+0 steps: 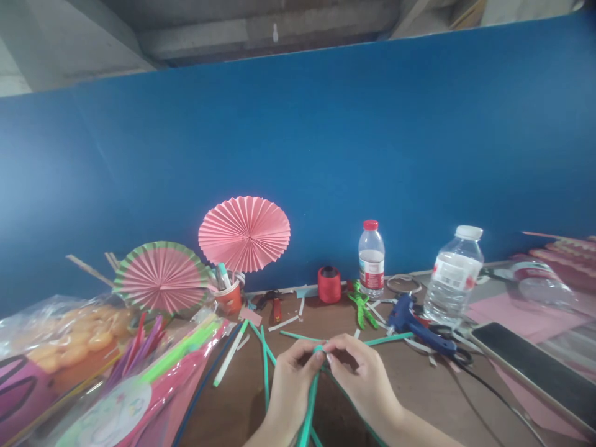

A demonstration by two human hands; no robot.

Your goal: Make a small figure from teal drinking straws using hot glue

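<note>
Both my hands meet low in the middle of the head view, over the brown table. My left hand (298, 379) is closed, thumb and forefinger pinching thin teal-green strips (308, 413) where they come together. Against it, my right hand (356, 372) pinches the same spot with thumb and forefinger. One end of the strips runs down toward me between the hands, and others stick out to both sides. More loose green strips (266, 366) lie just left of my left hand. My fingers hide how the strips are joined.
A blue glue gun (412, 323), a phone (535, 366) and a water bottle (454, 273) stand or lie to the right. Behind are red thread (329, 285), a small bottle (371, 261) and a green figure (361, 305). Paper fans (244, 233) and plastic-wrapped craft supplies (121, 397) fill the left.
</note>
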